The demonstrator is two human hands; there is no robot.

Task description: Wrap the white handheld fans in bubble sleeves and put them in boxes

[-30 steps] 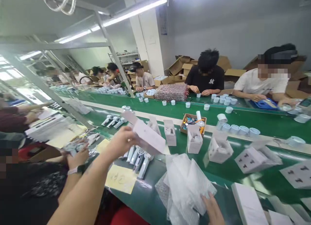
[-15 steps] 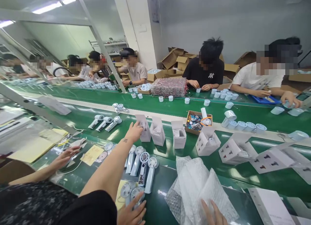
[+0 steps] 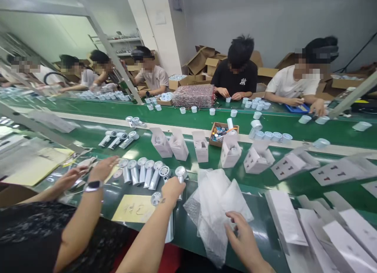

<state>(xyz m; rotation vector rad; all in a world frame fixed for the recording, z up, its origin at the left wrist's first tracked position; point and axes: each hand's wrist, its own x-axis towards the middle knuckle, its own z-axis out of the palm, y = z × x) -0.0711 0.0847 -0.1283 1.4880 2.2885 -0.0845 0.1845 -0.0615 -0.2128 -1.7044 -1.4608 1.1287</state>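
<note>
My left hand [image 3: 173,189] reaches to the row of handheld fans, its fingers closed round the handle of the rightmost fan [image 3: 180,171]. Several more pale blue fans [image 3: 142,170] lie side by side to its left. Below my forearm, another fan [image 3: 156,198] is partly covered. My right hand [image 3: 243,237] hovers at the right edge of a pile of clear bubble-wrap bags [image 3: 213,202], thumb and fingers apart, holding nothing. Whether its fingertips touch the plastic I cannot tell.
White boxes [image 3: 200,151] with open flaps stand along the green belt [image 3: 141,147]; flat cartons [image 3: 287,222] lie at right. A co-worker's watch-wearing arm [image 3: 96,185] is close on my left, beside a yellow paper [image 3: 129,210]. Other people work with blue cups opposite.
My left hand has come back from an open white box to the rightmost fan. My right hand has risen and shifted left. The co-worker's hand has withdrawn from the fans. The view has shifted.
</note>
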